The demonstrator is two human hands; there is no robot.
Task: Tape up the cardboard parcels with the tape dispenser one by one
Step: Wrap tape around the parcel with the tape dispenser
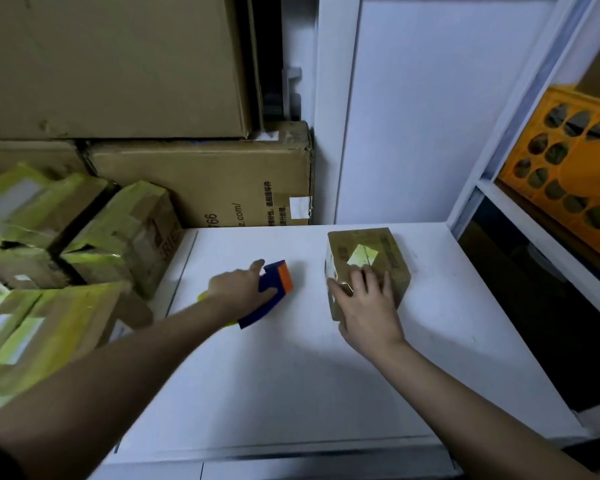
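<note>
A small cardboard parcel (378, 251) with a yellow-green tape patch on top stands on the white table (291, 375), right of the middle. My right hand (368, 306) rests on its near top edge, fingers spread over it. Left of the parcel lies the blue tape dispenser (274, 292) with an orange front and a yellow roll partly hidden under my wrist. My left hand (239, 285) is closed around the dispenser's handle, which touches the tabletop.
A heap of parcels wrapped in yellow-green tape (66, 254) lies at the left, beside the table. Large cardboard cartons (205, 181) are stacked behind. A white shelf unit (520, 209) with an orange crate (575, 174) stands at the right.
</note>
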